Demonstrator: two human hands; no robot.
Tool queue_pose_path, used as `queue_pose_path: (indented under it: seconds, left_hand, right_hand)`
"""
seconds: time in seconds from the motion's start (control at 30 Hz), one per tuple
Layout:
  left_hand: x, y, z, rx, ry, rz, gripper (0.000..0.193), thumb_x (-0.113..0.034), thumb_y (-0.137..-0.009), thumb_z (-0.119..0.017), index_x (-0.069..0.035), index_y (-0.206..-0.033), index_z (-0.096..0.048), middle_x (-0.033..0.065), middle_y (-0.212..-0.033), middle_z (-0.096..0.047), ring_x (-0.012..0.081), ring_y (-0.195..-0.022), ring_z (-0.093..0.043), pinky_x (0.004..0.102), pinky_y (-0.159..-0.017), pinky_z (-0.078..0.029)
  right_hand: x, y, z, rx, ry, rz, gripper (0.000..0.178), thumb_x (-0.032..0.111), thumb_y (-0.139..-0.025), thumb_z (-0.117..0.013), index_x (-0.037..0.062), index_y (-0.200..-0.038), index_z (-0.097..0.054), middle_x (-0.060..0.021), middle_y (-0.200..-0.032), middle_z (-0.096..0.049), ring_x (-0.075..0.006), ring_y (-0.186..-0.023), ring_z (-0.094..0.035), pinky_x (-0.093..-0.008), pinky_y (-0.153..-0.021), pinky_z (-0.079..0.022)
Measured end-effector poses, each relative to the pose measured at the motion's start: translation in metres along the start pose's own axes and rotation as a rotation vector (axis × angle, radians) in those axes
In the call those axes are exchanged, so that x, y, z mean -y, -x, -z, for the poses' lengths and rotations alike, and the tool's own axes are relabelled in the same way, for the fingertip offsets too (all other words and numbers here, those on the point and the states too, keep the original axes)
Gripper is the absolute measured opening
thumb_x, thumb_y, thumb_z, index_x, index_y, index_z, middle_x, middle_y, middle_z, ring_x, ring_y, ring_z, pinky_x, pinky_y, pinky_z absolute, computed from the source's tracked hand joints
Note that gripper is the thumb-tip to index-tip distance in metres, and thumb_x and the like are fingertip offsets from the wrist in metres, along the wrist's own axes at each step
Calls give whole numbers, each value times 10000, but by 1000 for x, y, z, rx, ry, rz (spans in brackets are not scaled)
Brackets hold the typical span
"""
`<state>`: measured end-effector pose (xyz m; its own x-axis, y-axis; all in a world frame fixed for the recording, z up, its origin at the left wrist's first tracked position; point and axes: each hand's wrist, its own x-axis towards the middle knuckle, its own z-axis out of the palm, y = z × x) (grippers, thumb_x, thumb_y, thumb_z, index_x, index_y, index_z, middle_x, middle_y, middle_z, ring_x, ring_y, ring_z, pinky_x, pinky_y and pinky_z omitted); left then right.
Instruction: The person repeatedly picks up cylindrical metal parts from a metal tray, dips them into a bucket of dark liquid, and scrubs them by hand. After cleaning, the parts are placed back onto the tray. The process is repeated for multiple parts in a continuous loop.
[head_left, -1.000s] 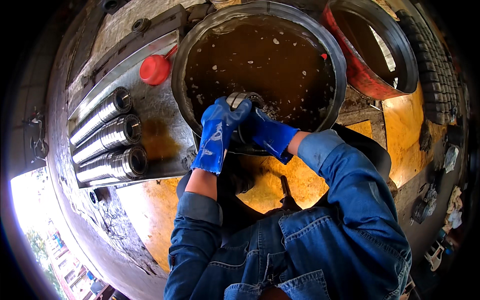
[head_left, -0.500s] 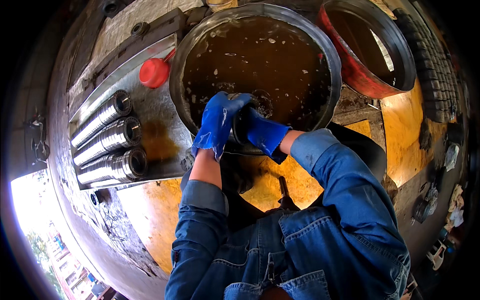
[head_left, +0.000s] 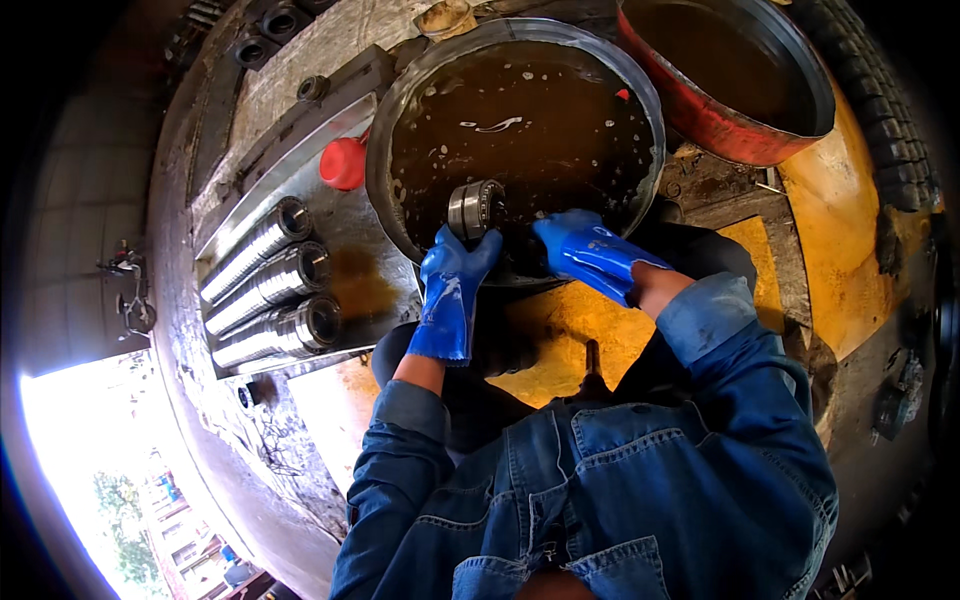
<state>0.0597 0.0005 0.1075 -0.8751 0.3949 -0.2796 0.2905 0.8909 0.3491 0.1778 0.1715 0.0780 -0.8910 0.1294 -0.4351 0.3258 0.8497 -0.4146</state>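
In my blue-gloved left hand [head_left: 458,275] is a shiny metal bearing [head_left: 474,208], gripped at its near side and tilted above brown liquid. The liquid fills a large round metal basin [head_left: 652,190] in front of me. My right hand [head_left: 588,252], gloved in blue too, is by the basin's near right edge, apart from the bearing. Its fingers are curled, with their undersides hidden; I cannot make out what they hold. Several similar bearings [head_left: 262,262] lie in three rows on a metal tray [head_left: 365,335] to the left.
A red scoop [head_left: 343,163] rests at the tray's far right corner, against the basin. Beyond the basin on the right stands a red tub [head_left: 690,115] of brown liquid. Stacked dark ribbed parts [head_left: 880,130] line the far right. A small ring [head_left: 312,88] sits behind the tray.
Both hands were together low at the basin's near edge. Now they are apart: the left has raised the bearing into sight, and the right has moved rightward. The view has shifted slightly.
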Motion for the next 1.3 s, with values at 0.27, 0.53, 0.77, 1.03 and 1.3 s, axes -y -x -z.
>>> queue_pose_path:
  seconds: [0.27, 0.53, 0.77, 1.03, 1.3]
  left_hand:
    - [-66, -48, 53, 388, 69, -136, 653, -497, -937, -664, 73, -1255, -680, 246, -1207, -721, 350, -1149, -688, 402, -1004, -480]
    - [-58, -43, 41, 337, 272, -46, 553, -402, -926, -716, 20, -1281, -682, 185, -1201, -734, 259, -1146, -684, 365, -1011, -482]
    - [12, -38, -21, 158, 250, -129, 443, -294, -912, -779, 51, -1179, -704, 149, -1090, -754, 230, -980, -730, 335, -865, -580]
    - [37, -86, -34, 470, 682, -130, 272, -91, -1054, -503, 37, -1223, -673, 146, -1205, -710, 182, -1073, -691, 273, -880, -571]
    - [46, -117, -27, 658, 893, -125, 282, -115, -1017, -567, 21, -1232, -691, 149, -1238, -702, 199, -1077, -697, 306, -914, -569]
  right_hand:
    - [-30, -5, -40, -355, -87, 259, 251, 125, -763, -682, 122, -1006, -746, -145, -851, -742, -360, -831, -725, -504, -728, -539]
    - [-25, -11, -9, -121, -183, 1, 243, 153, -849, -656, 99, -1062, -762, -159, -1005, -769, -360, -977, -743, -470, -785, -558]
    - [-22, -12, -18, -101, -240, 49, 261, 206, -843, -697, 57, -1052, -748, -204, -1034, -748, -378, -984, -725, -470, -827, -567]
    - [-45, -37, -60, -73, -759, 102, 276, 227, -903, -655, 22, -1068, -739, -202, -911, -722, -277, -807, -687, -394, -742, -535]
    - [-4, -42, -59, -174, -1439, 153, 415, 359, -1029, -569, -20, -1098, -721, -139, -972, -736, -237, -877, -669, -370, -814, -526]
